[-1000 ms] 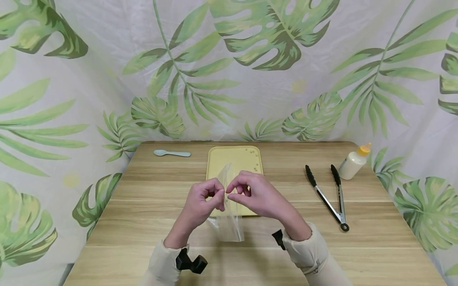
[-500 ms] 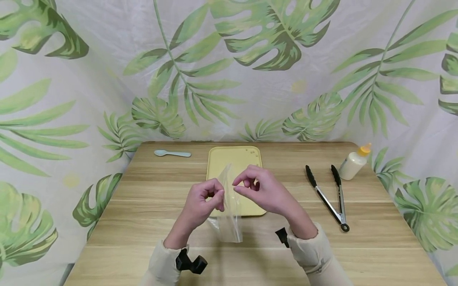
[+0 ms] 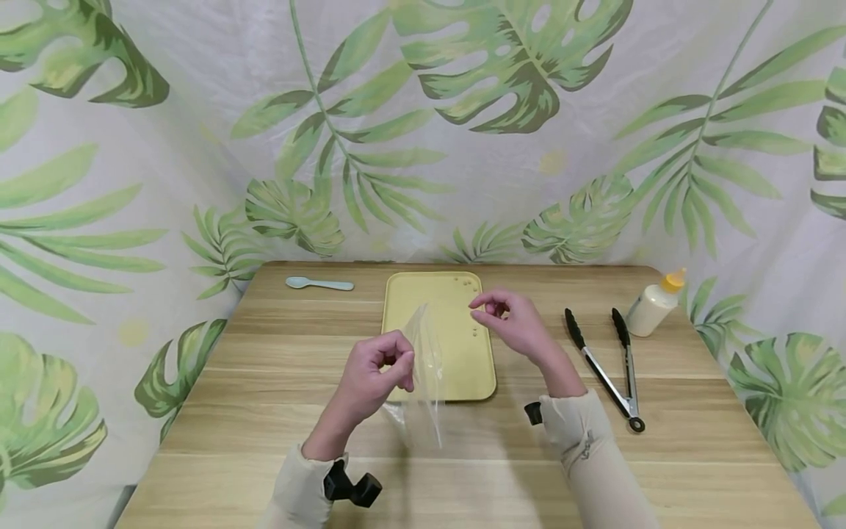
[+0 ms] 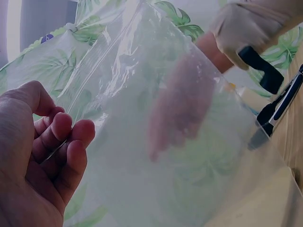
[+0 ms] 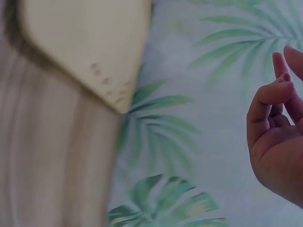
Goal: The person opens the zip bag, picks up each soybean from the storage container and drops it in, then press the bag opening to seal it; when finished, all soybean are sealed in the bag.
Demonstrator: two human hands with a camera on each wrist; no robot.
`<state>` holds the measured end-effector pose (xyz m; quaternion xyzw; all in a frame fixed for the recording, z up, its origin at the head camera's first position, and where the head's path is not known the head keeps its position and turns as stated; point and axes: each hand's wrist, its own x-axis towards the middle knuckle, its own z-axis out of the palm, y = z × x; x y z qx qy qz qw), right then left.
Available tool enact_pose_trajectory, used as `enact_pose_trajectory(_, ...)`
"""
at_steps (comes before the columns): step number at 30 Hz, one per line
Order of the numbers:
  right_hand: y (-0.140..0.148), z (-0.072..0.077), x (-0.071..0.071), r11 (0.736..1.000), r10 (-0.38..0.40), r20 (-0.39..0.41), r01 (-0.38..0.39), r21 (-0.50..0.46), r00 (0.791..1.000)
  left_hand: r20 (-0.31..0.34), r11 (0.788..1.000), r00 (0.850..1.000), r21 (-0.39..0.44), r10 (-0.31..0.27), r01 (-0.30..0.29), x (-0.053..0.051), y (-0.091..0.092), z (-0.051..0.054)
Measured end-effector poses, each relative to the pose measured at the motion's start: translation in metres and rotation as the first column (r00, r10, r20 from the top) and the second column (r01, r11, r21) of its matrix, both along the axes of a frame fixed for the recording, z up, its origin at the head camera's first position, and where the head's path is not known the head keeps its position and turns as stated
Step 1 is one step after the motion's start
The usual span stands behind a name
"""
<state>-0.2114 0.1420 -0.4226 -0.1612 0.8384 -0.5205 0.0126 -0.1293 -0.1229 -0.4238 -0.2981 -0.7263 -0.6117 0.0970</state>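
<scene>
Left fingers (image 4: 60, 126) tight on a glossy, clear plastic bag (image 3: 428, 397); right fingers (image 3: 497, 297) apart near a round-cornered yellow board (image 3: 465, 367).

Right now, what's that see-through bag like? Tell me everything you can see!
The clear bag looks like thin, shiny plastic, creased in places. The left hand pinches it at one side, holding it roughly upright, partly overlapping the yellow board in the head view. Whether its mouth is open or its bottom touches the table, I can't tell.
</scene>
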Motion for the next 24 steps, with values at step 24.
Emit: enact_pose_trajectory(24, 0.005, -0.111, -0.06, 0.974, -0.103, 0.154, 0.068, 0.214, 0.983, -0.004, 1.0, 1.0, 0.001, 0.002, -0.002, 0.0, 0.0, -0.001)
